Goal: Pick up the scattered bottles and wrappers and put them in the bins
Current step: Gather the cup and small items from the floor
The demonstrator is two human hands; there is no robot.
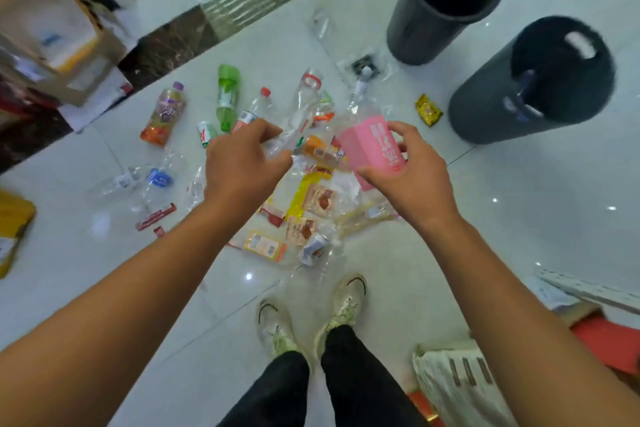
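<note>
My right hand (410, 172) grips a clear bottle with a pink label (372, 146), held above the litter. My left hand (239, 159) grips a crumpled clear bottle (284, 146) beside it. Two dark bins stand at the upper right: the far bin (408, 28) looks empty, while the near bin (485, 107) has a bottle inside. On the white tiled floor lie a green bottle (227, 95), an orange-labelled drink bottle (164, 114), several clear bottles (138, 180), a gold wrapper (428, 110) and a heap of wrappers (308, 208).
My feet (311, 315) stand just behind the heap. Cardboard boxes (52, 45) are stacked at the upper left, a yellow bag (10, 225) lies at the left edge, and a white sack (457, 388) and red items sit at the lower right. A dark marble strip (166, 45) borders the floor.
</note>
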